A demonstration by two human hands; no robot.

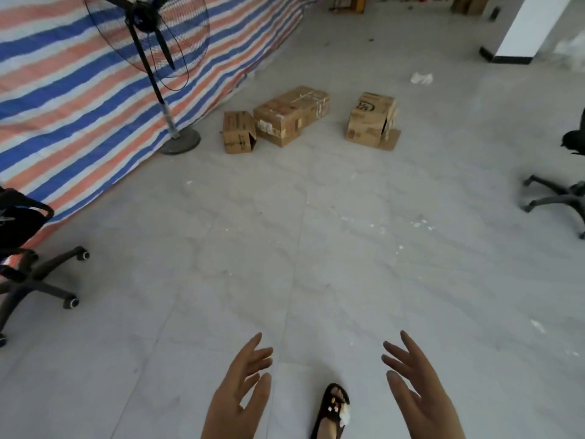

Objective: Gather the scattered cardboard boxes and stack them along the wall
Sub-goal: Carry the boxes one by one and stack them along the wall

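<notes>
Three cardboard boxes lie on the tiled floor ahead. A small box (238,132) with an open flap sits nearest the striped tarp wall (79,99). A long taped box (291,115) touches its right side. A third box (371,120) with a printed logo stands apart to the right, one flap flat on the floor. My left hand (241,388) and my right hand (418,388) hover at the bottom of the view, palms facing each other, fingers straight, holding nothing. Both are far from the boxes.
A standing fan (152,42) with a round base (181,142) stands by the tarp, left of the boxes. Office chairs sit at the left edge (28,267) and right edge (557,198). A white pillar (531,26) rises at back right. My sandalled foot (332,413) steps forward.
</notes>
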